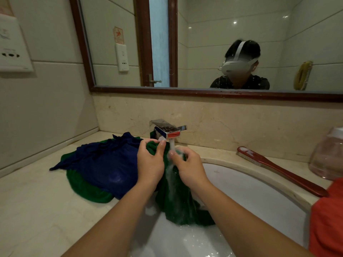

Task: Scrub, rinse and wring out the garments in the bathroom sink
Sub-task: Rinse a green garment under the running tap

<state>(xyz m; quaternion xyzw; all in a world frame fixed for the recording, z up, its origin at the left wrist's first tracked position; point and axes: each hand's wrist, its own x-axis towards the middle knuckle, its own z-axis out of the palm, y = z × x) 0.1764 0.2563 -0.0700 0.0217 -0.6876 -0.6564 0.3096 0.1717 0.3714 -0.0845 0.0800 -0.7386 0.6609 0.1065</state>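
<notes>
Green garment [178,204]: rinsing under tap [167,129]. Left hand [150,162], right hand [187,167] both pinching bunched cloth, fingers curled. Suds possibly clinging; best feeding fresh folds through stream [172,146], over sink [250,191].

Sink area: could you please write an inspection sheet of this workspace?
Surface: pale stone counter with a white sink, wet.
Job's things: green garment under the running tap; blue garment heaped on the counter.
Clutter: red-handled brush right of the sink; clear jar at the right edge.
Hands: left hand and right hand both grip the green garment.
Cables: nothing seen.
Surroundings: framed mirror, tiled walls.
</notes>
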